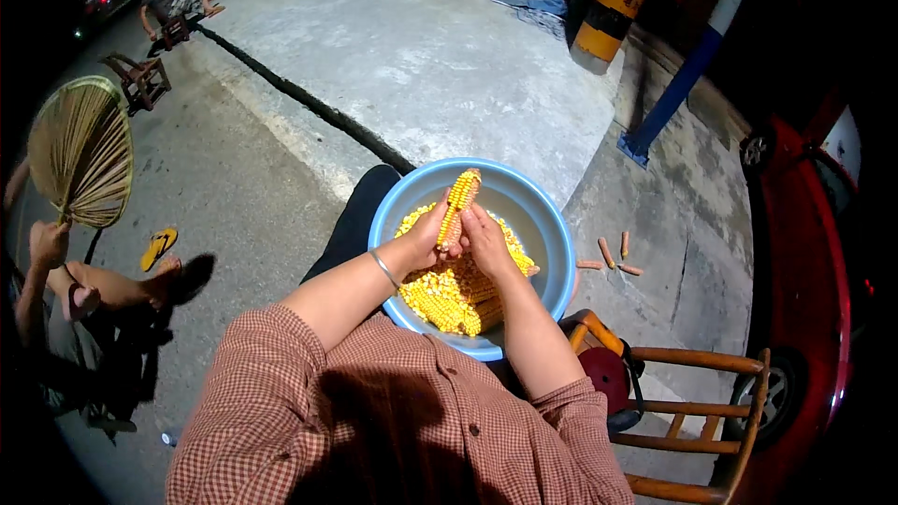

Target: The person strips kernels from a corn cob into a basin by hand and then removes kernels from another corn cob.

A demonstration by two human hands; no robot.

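A partly shelled ear of corn point(461, 201) stands tilted between my two hands, above a round blue basin point(552, 234). My left hand point(427, 236) is closed round its left side and lower end. From the right, my right hand point(483, 236) grips the same ear, with the thumb near its bare strip. Yellow rows remain on the left of the ear, and a pinkish cob surface shows on its right. Loose kernels point(440, 282) and some whole ears of corn point(454, 311) lie in the basin beneath my hands. My forearms hide part of them.
Several bare cobs point(607, 252) lie on the concrete right of the basin. A wooden chair point(697, 355) stands at my lower right, near a red car point(804, 252). At left, another person's hand point(49, 245) holds a palm-leaf fan point(82, 151). A striped post point(617, 5) stands far right.
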